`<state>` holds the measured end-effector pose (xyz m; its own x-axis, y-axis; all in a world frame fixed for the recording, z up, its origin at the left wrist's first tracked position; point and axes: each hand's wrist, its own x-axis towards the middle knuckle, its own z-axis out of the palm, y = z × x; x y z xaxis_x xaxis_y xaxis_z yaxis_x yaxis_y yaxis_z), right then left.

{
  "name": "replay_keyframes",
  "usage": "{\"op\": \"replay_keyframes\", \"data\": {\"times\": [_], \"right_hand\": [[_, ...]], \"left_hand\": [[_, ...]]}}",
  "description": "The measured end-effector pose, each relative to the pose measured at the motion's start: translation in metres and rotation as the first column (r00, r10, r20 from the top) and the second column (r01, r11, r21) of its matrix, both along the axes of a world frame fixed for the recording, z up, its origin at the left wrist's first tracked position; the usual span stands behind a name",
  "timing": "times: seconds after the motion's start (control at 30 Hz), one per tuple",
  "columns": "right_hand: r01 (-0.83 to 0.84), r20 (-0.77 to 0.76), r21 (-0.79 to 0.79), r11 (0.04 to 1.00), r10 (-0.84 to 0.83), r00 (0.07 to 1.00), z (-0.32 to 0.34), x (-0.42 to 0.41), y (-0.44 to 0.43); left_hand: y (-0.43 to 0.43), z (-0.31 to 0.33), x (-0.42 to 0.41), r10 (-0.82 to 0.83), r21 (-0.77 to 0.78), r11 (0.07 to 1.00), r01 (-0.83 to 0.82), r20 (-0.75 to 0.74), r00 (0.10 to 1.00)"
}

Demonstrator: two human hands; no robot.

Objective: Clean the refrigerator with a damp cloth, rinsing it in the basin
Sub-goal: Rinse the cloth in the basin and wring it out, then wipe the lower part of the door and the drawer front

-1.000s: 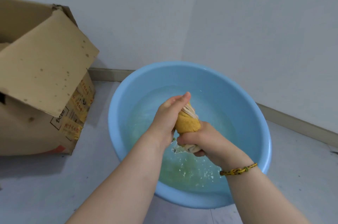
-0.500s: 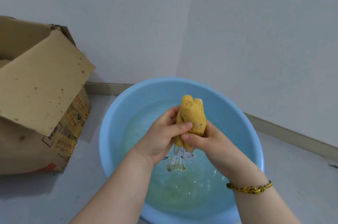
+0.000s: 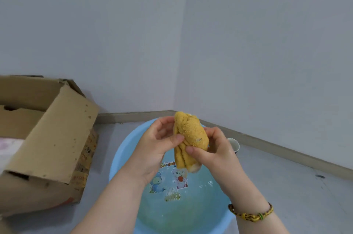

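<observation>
A bunched, wet yellow cloth is held above a light blue basin of cloudy water with cartoon pictures on its bottom. My left hand pinches the cloth's left side with thumb against fingers. My right hand grips its right side, thumb across the front. The cloth's lower end hangs over the water. No refrigerator is in view.
An open cardboard box with raised flaps stands on the floor left of the basin. A small white cup sits behind the basin on the right. Grey walls meet in a corner just beyond the basin.
Both hands stopped wringing the cloth low in the basin and lifted it clear of the water. The grip loosened and the view tilted upward.
</observation>
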<state>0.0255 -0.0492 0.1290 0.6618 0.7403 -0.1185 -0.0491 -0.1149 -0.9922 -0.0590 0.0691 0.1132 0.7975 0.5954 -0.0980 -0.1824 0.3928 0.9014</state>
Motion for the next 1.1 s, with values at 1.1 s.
{"op": "replay_keyframes", "data": {"times": [1.1], "right_hand": [[0.479, 0.385, -0.04, 0.877, -0.428, 0.818, 0.481, -0.073, -0.171]], "left_hand": [[-0.146, 0.487, -0.028, -0.465, 0.162, 0.88, 0.446, 0.106, 0.879]]}}
